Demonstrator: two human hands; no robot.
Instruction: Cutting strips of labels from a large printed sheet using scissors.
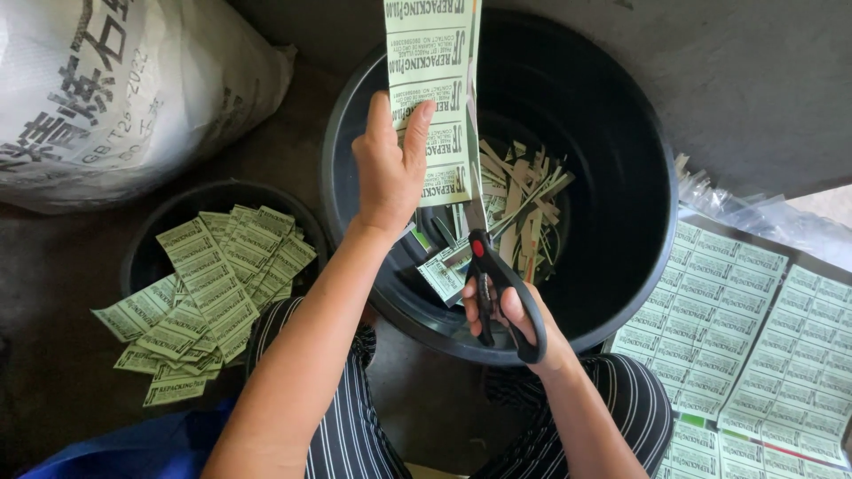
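One label strip [432,98] in left hand [388,173]

Paper offcuts [519,200] lie in the large round black plastic tub [621,177] at centre. Left of it, the smaller black bucket [146,257] holds cut pale-green paper labels [222,275]. Uncut pale-green label sheets [745,328] lie near right; white woven sack [115,80] sits far left.

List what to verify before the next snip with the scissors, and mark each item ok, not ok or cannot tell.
1. Left hand grips the label strip firmly: ok.
2. Right hand has fingers through the scissors handles: ok.
3. Left fingertips away from the blades: ok.
4. Strip hangs over the large black tub, so offcuts land with the scraps inside: ok.
5. Blades lined up with a printed edge: cannot tell, hidden behind the strip.
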